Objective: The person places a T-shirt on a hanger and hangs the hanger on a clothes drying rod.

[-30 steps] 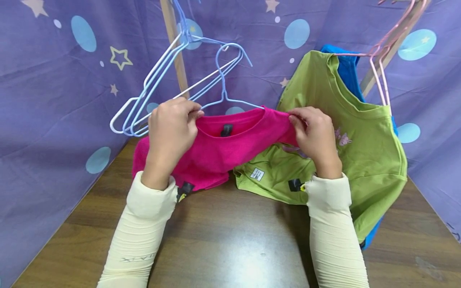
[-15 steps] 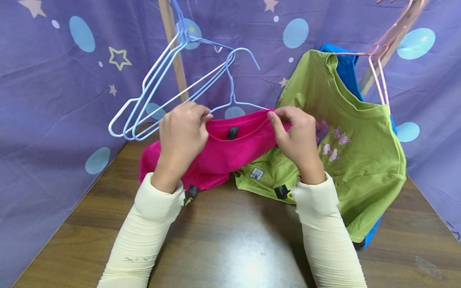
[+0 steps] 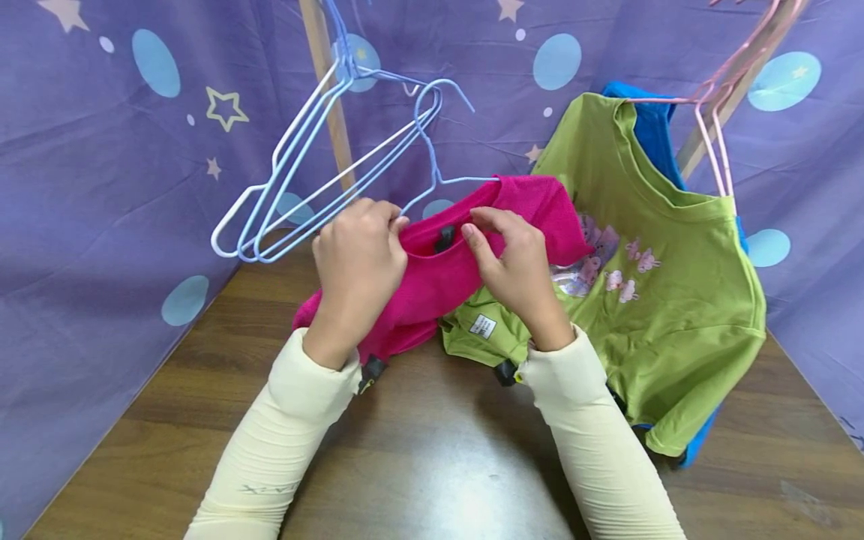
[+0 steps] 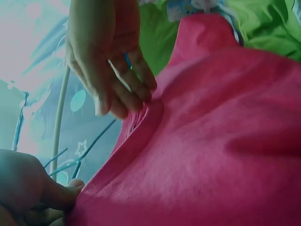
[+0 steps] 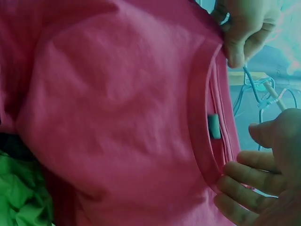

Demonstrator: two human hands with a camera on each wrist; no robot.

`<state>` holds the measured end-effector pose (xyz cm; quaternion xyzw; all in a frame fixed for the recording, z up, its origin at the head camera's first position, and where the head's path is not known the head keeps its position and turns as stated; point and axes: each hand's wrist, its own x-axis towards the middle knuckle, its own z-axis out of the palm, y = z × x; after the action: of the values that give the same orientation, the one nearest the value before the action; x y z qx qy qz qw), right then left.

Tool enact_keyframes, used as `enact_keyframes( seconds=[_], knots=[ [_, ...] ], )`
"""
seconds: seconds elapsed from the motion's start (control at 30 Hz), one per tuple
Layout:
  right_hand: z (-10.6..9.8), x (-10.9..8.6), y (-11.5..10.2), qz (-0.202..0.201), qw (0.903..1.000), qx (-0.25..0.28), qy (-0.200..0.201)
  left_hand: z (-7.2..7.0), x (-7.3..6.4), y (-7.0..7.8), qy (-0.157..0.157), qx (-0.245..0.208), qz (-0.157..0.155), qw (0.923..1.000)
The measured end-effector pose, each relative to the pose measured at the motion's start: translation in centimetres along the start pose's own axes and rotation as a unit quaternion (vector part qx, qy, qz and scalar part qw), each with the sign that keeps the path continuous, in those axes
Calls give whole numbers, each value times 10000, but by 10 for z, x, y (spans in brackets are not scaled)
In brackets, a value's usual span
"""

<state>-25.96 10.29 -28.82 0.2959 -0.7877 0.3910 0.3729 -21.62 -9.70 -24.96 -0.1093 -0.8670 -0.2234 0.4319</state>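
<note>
A bright pink T-shirt [image 3: 432,289] hangs from a light blue hanger [image 3: 434,161], whose right arm reaches under the shirt's shoulder and whose hook points up to the right. My left hand [image 3: 361,274] pinches the shirt at the neckline's left end, beside the hanger's left arm; in the right wrist view the thumb of this left hand [image 5: 247,28] presses on the collar. My right hand [image 3: 516,270] is at the neckline's right side. Its fingers, fairly straight with the thumb apart, touch the collar in the right wrist view. A dark tag [image 3: 445,238] shows inside the neck.
Several blue and white hangers [image 3: 290,172] hang from a wooden post [image 3: 331,112] at left. On pink hangers [image 3: 715,142] at right hang a green shirt [image 3: 682,300] and a blue garment [image 3: 651,139] behind it. Below is a brown wooden table [image 3: 432,450]; a purple curtain [image 3: 189,45] stands behind.
My right hand has come leftward from the shirt's right shoulder to the neckline, its pinch loosened. My left hand has moved slightly right, and the shirt and hanger now tilt up on the right.
</note>
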Motion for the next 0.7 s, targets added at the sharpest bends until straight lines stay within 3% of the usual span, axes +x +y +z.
enact_keyframes(
  seconds=[0.27,0.43,0.53,0.7],
  knots=[
    [2,1,-1,486,9969,591,178,11,-5,9,-294,-463,-151,9984],
    [-1,3,-5,1330,9816,1288,471,19,-10,16,-334,-549,-5,9979],
    [-4,5,-8,1953,9575,2018,660,22,-14,21,-420,-623,86,9971],
    [-8,8,-15,2709,8953,3414,917,29,-21,28,-576,-805,277,9947]
  ],
)
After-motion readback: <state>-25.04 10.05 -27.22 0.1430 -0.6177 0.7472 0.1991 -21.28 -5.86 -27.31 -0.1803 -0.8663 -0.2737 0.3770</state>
